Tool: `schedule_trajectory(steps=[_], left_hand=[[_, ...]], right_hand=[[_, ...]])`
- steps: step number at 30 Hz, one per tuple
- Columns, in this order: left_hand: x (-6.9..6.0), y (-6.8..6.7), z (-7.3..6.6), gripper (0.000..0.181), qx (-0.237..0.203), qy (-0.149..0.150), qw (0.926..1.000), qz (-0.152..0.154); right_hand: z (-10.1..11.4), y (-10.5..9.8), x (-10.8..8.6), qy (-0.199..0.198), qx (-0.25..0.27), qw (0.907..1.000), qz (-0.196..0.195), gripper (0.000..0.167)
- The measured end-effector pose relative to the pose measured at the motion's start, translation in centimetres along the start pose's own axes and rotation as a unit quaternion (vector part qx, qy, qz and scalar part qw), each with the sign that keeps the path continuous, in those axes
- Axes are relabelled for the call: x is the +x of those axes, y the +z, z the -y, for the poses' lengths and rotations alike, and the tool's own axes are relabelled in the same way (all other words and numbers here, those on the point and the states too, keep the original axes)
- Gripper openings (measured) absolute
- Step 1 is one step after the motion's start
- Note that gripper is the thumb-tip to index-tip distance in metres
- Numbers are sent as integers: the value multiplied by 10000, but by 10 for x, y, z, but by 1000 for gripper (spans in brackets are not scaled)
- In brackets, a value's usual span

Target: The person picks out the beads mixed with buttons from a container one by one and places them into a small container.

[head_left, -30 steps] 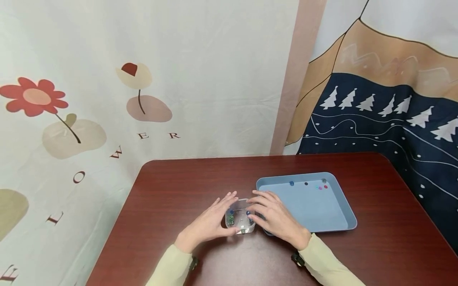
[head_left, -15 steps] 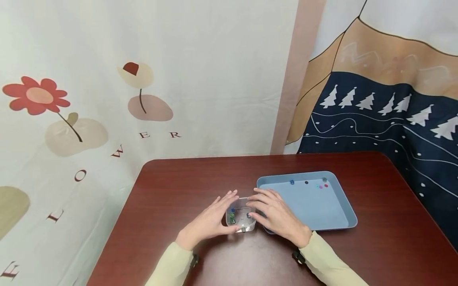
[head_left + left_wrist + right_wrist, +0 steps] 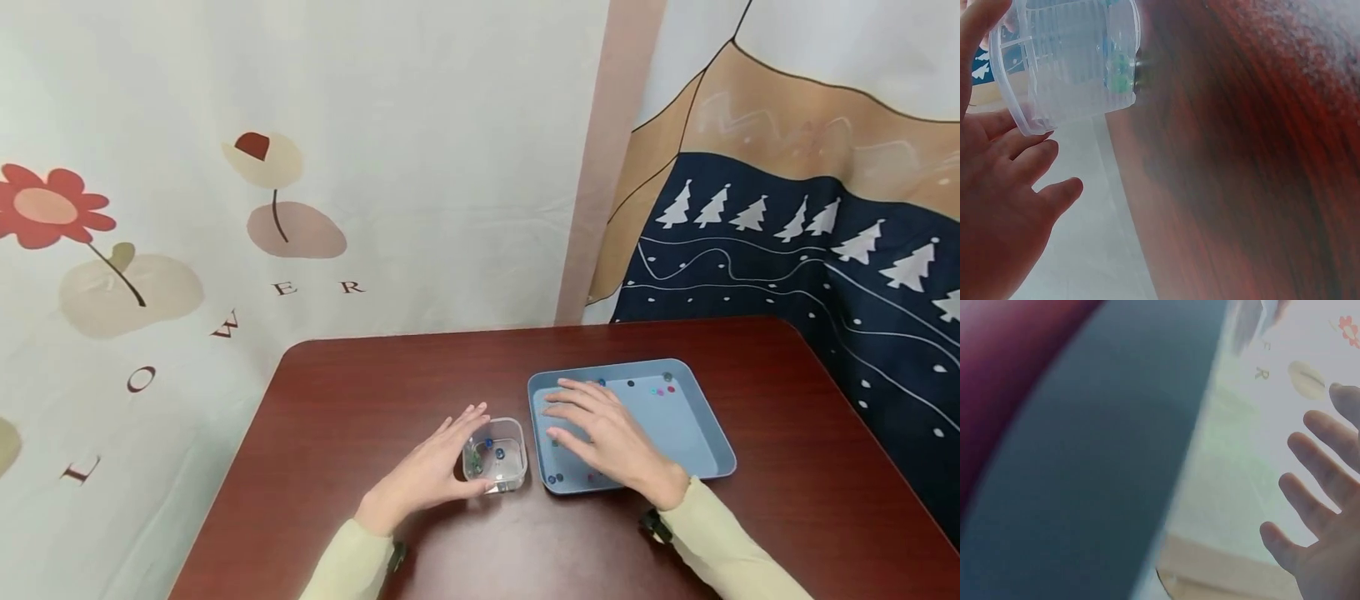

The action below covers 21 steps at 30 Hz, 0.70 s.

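Note:
A small clear plastic container (image 3: 512, 465) stands on the table with blue beads (image 3: 500, 454) and green beads (image 3: 473, 461) inside. My left hand (image 3: 417, 482) holds it from the left, thumb at the near side and fingers at the far side; the left wrist view shows the fingers against the container wall (image 3: 1066, 56). Over the left half of a blue tray (image 3: 693, 433), my right hand (image 3: 611, 437) hovers with spread fingers and nothing visibly held. Several small round pieces lie in the tray, dark blue ones (image 3: 555, 478) at its near left corner. The right hand hides part of the tray.
Along the tray's far side lie a dark piece (image 3: 631, 383), a greenish one (image 3: 667, 377) and small pink and red ones (image 3: 671, 389). The brown table (image 3: 390, 375) ends at a printed curtain (image 3: 450, 208) behind.
My right hand has moved from above the container rightward over the tray. A blue bead now shows near the container's middle. The left hand stays at the container; the head view has shifted slightly.

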<state>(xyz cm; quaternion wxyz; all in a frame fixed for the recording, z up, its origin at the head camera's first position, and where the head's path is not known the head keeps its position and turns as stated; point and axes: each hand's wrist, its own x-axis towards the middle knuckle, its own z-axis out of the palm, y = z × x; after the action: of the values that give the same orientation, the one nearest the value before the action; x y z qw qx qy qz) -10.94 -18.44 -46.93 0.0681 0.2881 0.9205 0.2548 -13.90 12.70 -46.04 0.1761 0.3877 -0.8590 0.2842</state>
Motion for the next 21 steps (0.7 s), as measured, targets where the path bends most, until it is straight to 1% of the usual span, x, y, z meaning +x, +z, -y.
schedule_trajectory(steps=[3, 7, 10, 14, 17, 21], left_hand=[[-1, 1, -2, 93, -9, -33, 10000, 31], [0, 3, -3, 93, 37, 71, 10000, -17], [0, 3, -4, 92, 53, 84, 9999, -16], [0, 1, -3, 92, 37, 90, 10000, -19], [0, 1, -1, 92, 53, 137, 9999, -42], [-1, 0, 0, 93, 59, 114, 9999, -39]], right_hand=[[-9, -16, -4, 242, -115, 9995, 153, 33], [-25, -35, -15, 519, -291, 9978, 280, 40], [-38, -45, -22, 779, -401, 9952, 435, 45], [-55, -54, -25, 1104, -480, 9894, 814, 50], [-65, -57, -24, 1136, -526, 9867, 1038, 52], [-73, -59, -22, 970, -538, 9869, 1175, 51]])
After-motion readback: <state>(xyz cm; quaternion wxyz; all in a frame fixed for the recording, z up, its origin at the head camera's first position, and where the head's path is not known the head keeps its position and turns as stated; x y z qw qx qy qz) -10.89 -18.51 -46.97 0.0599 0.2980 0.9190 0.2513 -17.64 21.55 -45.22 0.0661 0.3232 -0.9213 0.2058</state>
